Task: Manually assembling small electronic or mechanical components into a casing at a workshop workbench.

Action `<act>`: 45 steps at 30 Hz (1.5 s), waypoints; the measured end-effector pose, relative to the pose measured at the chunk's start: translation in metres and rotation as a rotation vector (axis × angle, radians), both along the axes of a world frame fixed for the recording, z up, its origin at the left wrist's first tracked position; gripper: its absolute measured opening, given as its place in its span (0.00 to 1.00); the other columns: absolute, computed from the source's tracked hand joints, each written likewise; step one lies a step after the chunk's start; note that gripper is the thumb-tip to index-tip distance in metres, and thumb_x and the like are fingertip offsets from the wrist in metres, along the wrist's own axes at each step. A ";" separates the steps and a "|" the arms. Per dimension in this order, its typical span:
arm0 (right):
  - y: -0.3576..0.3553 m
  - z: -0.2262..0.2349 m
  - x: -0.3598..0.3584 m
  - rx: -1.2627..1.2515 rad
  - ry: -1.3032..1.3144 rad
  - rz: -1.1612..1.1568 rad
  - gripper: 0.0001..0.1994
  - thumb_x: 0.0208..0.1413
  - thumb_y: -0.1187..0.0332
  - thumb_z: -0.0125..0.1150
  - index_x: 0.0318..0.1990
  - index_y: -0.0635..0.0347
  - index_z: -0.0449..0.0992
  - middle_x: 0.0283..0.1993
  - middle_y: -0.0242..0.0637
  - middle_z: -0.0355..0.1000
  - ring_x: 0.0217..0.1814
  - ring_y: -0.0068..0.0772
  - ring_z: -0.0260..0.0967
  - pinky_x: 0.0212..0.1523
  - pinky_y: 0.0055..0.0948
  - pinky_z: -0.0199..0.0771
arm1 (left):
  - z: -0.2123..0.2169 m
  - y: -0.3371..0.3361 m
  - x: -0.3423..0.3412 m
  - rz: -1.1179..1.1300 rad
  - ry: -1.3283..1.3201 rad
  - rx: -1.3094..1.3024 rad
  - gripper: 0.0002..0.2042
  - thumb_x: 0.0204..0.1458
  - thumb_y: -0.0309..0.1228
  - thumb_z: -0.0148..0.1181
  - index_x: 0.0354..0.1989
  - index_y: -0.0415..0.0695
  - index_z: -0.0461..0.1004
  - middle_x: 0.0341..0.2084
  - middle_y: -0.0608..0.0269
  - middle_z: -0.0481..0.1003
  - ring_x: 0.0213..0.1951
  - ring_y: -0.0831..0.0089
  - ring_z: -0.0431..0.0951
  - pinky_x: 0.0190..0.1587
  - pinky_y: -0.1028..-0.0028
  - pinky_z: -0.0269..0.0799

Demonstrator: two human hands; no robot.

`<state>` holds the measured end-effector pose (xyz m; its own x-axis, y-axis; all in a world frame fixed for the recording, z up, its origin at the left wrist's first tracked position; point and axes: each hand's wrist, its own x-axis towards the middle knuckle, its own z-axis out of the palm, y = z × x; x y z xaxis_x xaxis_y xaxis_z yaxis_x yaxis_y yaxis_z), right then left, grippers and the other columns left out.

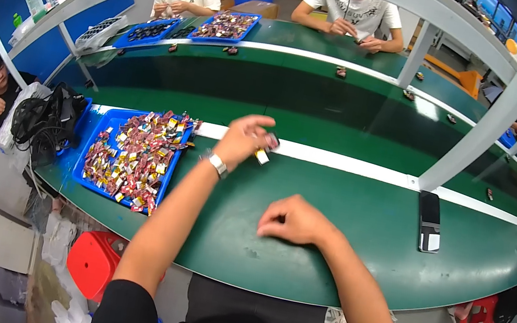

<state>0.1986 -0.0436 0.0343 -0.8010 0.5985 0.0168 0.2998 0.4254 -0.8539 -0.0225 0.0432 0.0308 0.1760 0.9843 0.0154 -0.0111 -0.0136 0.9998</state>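
Note:
My left hand (243,143), a watch on its wrist, reaches over the white rail along the green bench (217,237). Its fingers are closed on a small dark-red part with a white and yellow block (263,155). Nearer to me, my right hand (294,220) rests low over the bench with its fingers curled in. Whatever those fingers hold, if anything, is hidden. Left of my left forearm stands a blue tray (83,180) heaped with many similar small red, white and yellow parts (138,157).
A black phone-like device (429,223) lies by the right post. Beyond the rail runs a green conveyor (322,114) with small parts along its far side. Two people sit opposite, near another filled blue tray (227,26). Black bags (48,117) lie at left; a red stool (92,263) stands below.

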 end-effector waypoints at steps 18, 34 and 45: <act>0.034 -0.015 0.009 0.818 0.228 -0.660 0.14 0.43 0.76 0.73 0.40 0.54 0.83 0.42 0.30 0.74 0.37 0.30 0.73 0.33 0.28 0.76 | -0.027 -0.037 0.038 -0.178 -0.328 -0.158 0.10 0.64 0.23 0.51 0.53 0.40 0.68 0.48 0.56 0.77 0.50 0.69 0.79 0.52 0.67 0.80; 0.033 -0.014 0.009 0.957 0.071 -0.664 0.11 0.43 0.76 0.69 0.36 0.56 0.79 0.41 0.30 0.72 0.41 0.33 0.70 0.39 0.32 0.74 | -0.033 -0.039 0.038 -0.267 -0.408 -0.161 0.13 0.64 0.25 0.54 0.56 0.41 0.66 0.53 0.54 0.76 0.55 0.65 0.77 0.58 0.59 0.76; 0.034 -0.014 0.019 0.732 0.106 -0.511 0.11 0.44 0.76 0.71 0.33 0.58 0.73 0.53 0.38 0.68 0.56 0.43 0.67 0.52 0.41 0.72 | -0.029 -0.043 0.040 -0.230 -0.316 -0.205 0.13 0.64 0.22 0.50 0.56 0.40 0.66 0.53 0.55 0.75 0.54 0.68 0.77 0.56 0.65 0.76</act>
<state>0.2176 -0.0101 0.0207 -0.4128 0.6914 0.5929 0.5364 0.7106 -0.4552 0.0179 0.0004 0.0015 0.4087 0.9084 -0.0878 -0.2961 0.2230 0.9288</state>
